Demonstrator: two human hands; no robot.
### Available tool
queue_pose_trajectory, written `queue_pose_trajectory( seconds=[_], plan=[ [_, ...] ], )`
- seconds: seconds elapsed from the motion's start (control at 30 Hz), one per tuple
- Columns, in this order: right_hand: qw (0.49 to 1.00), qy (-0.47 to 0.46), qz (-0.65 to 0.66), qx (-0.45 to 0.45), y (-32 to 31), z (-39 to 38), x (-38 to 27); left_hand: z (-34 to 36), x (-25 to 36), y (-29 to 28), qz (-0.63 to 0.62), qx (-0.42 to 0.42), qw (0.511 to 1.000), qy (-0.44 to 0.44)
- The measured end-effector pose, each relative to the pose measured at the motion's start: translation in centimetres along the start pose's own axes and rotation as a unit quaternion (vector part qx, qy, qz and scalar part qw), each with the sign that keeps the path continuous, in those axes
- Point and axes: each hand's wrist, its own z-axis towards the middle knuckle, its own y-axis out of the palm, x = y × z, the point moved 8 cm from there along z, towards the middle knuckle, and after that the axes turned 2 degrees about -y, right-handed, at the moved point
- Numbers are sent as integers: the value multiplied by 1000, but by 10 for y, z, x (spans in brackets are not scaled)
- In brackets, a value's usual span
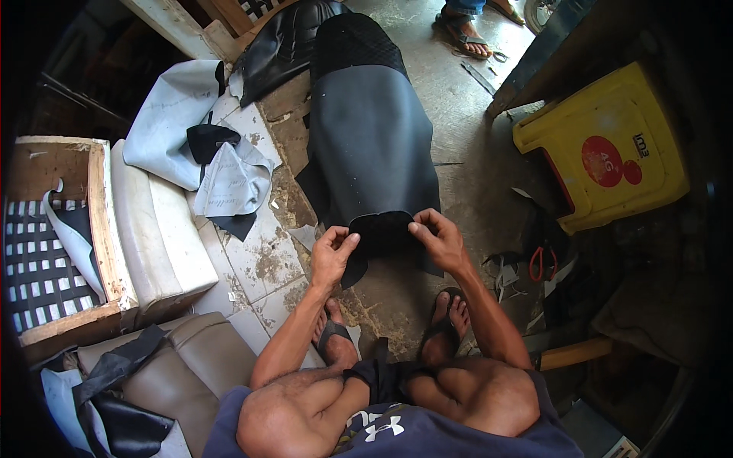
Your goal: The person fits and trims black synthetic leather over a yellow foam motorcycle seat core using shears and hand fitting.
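Note:
A long black motorcycle seat cover (pixel 372 130), smooth in the middle and quilted at the far end, lies lengthwise on the floor in front of me. Its near end is lifted between my hands, and a darker patch (pixel 382 231) shows there under the edge. My left hand (pixel 333 252) pinches the left corner of this end between thumb and fingers. The right corner is pinched the same way by my right hand (pixel 438 238). Loose flaps of the cover hang down at both sides. What lies beneath it is hidden.
Pale and black material scraps (pixel 233 179) lie on the tiles to the left, near a wooden frame with woven straps (pixel 99 221). Brown padded cushions (pixel 202 355) are at lower left. Red-handled scissors (pixel 543 263) and a yellow plastic stool (pixel 603 153) are at right. Another person's sandalled foot (pixel 466 34) stands beyond.

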Motion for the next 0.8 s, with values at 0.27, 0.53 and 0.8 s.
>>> queue_pose_trajectory(
  seconds=[0.27, 0.53, 0.8],
  plan=[
    [995, -83, -17, -58, 43, -9, -83, -46, 82, 47, -389, -199, 898, -55],
    [993, -101, -67, -11, 47, -14, -105, -37, 74, 45, -495, -175, 845, -99],
    [984, -132, -121, 26, 36, -17, -106, -34, 78, 36, -489, -107, 860, -100]
  ],
)
